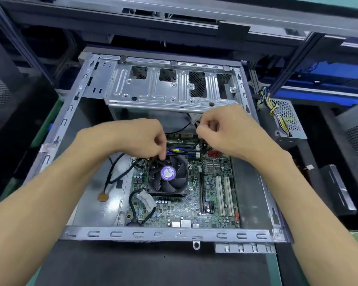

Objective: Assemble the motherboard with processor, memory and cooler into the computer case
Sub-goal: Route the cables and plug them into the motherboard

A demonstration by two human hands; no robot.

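Observation:
The green motherboard (213, 205) lies flat inside the open grey computer case (165, 234). On it sits the black cooler fan (168, 176) with a purple label. Memory sticks (181, 149) stand just beyond the fan. My left hand (141, 137) is at the fan's far left corner, its fingers pinched on the fan's rim. My right hand (225, 131) hovers over the board's far right edge, fingers curled around a thin black cable (178, 130). The processor is hidden under the cooler.
A metal drive cage (170, 87) spans the far part of the case. Loose black cables with a brown connector (102, 196) lie left of the board. A power supply (285, 118) with yellow wires sits right of the case. Black panels stand on both sides.

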